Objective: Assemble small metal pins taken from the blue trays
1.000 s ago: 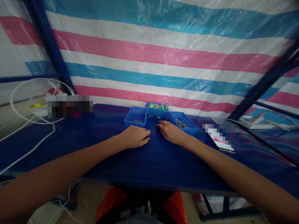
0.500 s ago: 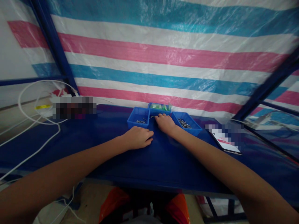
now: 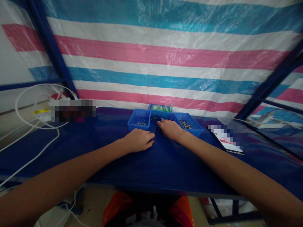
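My left hand [image 3: 139,139] rests on the blue table [image 3: 165,167], just in front of the left blue bin [image 3: 139,116]. Its thumb and forefinger lie a little apart, with nothing visible between them. My right hand [image 3: 172,129] is low over the table between the two front bins. Its fingers are bent and drawn together; whatever they may hold is hidden. Beyond its fingertips lie several small thin metal pieces [image 3: 155,118]. Small metal parts [image 3: 141,124] lie in the left bin, and a fuller pile of metal parts [image 3: 186,124] is in the right blue bin [image 3: 197,127].
A third blue bin [image 3: 161,112] behind holds green and clear plastic packets [image 3: 163,108]. Right of the bins lies a phone [image 3: 226,140]. White cables [image 3: 56,135] run over the table's left side. A striped sheet [image 3: 165,56] hangs along the back.
My right hand has drawn back slightly from the rear bin, uncovering more of the small metal pieces. My left hand stays in place on the table. The view has shifted slightly.
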The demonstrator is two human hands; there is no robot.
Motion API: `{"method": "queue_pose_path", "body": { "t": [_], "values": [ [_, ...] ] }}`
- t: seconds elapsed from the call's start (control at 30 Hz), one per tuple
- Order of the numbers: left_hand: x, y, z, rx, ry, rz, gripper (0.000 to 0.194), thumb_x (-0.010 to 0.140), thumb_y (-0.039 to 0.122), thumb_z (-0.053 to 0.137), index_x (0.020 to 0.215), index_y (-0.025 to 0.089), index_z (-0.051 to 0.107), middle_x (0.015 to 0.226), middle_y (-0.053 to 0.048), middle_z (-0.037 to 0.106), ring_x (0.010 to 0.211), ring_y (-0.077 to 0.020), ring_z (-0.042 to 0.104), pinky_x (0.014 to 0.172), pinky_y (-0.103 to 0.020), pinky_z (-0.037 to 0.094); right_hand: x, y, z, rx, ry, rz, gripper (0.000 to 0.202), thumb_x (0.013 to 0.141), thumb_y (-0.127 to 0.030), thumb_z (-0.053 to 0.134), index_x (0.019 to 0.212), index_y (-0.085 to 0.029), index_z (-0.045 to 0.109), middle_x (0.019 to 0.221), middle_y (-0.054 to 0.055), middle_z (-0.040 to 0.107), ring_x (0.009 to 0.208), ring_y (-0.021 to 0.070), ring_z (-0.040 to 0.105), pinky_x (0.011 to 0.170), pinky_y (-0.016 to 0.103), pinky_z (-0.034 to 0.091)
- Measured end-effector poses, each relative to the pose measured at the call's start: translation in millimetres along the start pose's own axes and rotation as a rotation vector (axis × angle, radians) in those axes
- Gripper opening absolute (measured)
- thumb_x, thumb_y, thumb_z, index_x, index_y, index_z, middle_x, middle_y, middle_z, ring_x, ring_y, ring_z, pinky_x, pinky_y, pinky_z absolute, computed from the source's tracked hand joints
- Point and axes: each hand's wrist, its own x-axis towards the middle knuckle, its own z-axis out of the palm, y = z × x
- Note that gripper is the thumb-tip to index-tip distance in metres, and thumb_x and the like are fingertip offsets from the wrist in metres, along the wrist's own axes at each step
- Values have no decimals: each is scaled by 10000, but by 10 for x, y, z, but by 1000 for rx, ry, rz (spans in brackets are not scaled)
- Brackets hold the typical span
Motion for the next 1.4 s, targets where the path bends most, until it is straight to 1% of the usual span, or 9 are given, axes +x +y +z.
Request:
{"method": "queue_pose_path", "body": {
  "t": [0.1,0.2,0.4,0.53,0.73,0.83,1.0,1.17,1.4],
  "values": [
    [2,4,5,-4,7,3,191,879,293,410,831,174,553,818,-33,646,719,-168,619,545,-245,393,-234,-7,-21,98,33,-93,354,826,-122,465,1176,-168,485,995,104,592,876,214,615,712,291,466],
    [3,12,20,4,21,7,189,880,292,412,844,175,556,827,-29,645,727,-165,618,553,-242,397,-396,9,-4,239,120,-158,378,825,-125,459,1198,-183,487,993,87,576,880,193,598,746,285,452],
    [20,34,72,0,72,28,201,891,307,412,895,179,567,873,-32,636,789,-162,615,622,-245,424,-468,38,51,593,257,-229,299,803,-82,481,1088,-166,517,933,54,603,852,155,581,777,274,447],
    [23,31,89,2,88,20,237,898,338,407,922,174,576,864,-36,625,803,-165,609,642,-249,433,-508,1,21,728,254,-282,131,835,-112,482,918,-176,561,856,23,633,782,131,596,729,246,448],
    [13,48,78,47,80,97,246,906,309,391,885,162,587,835,-37,624,751,-157,607,591,-241,417,-532,-76,13,858,216,-281,99,837,-125,503,872,-180,578,809,-4,652,714,106,609,668,210,449],
    [13,59,79,65,86,116,244,911,284,379,889,163,590,839,-38,631,753,-160,609,588,-243,412,-521,-67,23,837,211,-286,85,838,-132,512,864,-174,581,800,-2,649,708,108,606,665,209,445],
    [20,36,65,37,102,51,254,913,318,387,885,171,592,830,-35,645,756,-158,613,595,-240,405,-501,2,26,661,222,-284,101,863,-166,498,878,-166,598,818,26,648,746,136,599,701,239,430],
    [21,33,39,28,110,37,254,912,324,391,874,173,592,826,-27,644,749,-153,609,590,-235,395,-511,23,29,558,198,-269,129,877,-183,472,909,-160,594,835,44,649,759,149,596,703,249,421],
    [26,20,44,10,200,50,234,911,296,388,872,187,591,797,-4,624,750,-139,604,617,-234,400,-518,38,50,515,164,-254,140,881,-182,450,919,-156,582,833,54,645,756,151,594,697,252,412]
  ]
}}
